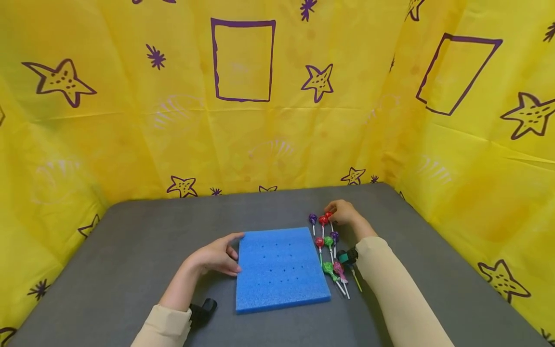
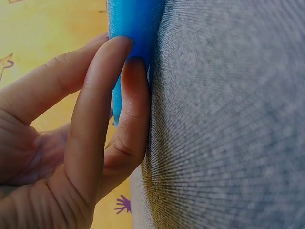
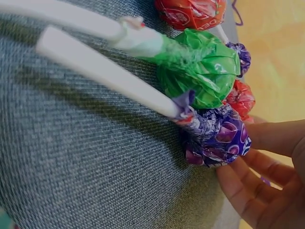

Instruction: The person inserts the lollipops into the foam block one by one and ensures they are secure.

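A blue foam board with several small holes in its top lies flat on the grey table. My left hand holds its left edge, thumb and fingers bent against the side. In the left wrist view, the fingertips meet the blue foam close over the tabletop. To the board's right, my right hand curls its thumb and fingers round a red lollipop at the far end of a lollipop group. A purple lollipop hides those fingertips in the right wrist view, beside a green lollipop.
Along the board's right side lie another red lollipop, a purple lollipop, a green lollipop and a pink lollipop, among others. A yellow-green stick pokes out beneath the right wrist. Yellow patterned cloth walls the table.
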{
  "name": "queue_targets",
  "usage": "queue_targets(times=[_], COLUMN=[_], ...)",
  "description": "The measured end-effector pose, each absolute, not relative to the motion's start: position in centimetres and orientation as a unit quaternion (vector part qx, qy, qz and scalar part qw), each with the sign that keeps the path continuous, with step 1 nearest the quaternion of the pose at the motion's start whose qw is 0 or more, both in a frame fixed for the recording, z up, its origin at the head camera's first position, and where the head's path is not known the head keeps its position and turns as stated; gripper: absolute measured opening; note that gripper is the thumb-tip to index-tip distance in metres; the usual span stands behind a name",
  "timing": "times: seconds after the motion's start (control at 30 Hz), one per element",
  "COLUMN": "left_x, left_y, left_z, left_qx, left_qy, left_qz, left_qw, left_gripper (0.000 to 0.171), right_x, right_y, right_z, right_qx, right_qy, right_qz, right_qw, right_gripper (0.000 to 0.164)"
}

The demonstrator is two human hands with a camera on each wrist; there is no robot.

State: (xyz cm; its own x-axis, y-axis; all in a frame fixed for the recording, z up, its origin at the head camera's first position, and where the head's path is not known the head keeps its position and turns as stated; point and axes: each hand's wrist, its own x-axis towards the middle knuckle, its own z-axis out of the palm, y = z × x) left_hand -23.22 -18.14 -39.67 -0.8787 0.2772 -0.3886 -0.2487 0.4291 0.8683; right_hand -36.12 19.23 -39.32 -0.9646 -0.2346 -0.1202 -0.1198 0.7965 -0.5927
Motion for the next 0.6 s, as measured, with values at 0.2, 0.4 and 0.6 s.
queue_targets(times=[0.2,0.4,0.6], left_x=[-23.12,-23.17,-23.16], left_y=[-18.06,-18.08,-18.18], left_z=[-39.86,-39.91,-39.84], left_qx=[0.012,0.015,0.015], left_qy=[0.806,0.802,0.802], left_qz=[0.539,0.542,0.544], left_qw=[0.245,0.249,0.248], left_gripper=[0.093,0.092,0.093], right_x=[-36.23,-36.23,-36.25], right_y=[19.38,19.67,19.88], right_z=[-39.69,-39.65,-39.43], right_qx=[-0.089,-0.086,-0.074], right_qy=[0.945,0.943,0.934], right_qz=[-0.303,-0.312,-0.343], right_qw=[0.085,0.075,0.065], right_gripper=[0.031,0.028,0.028])
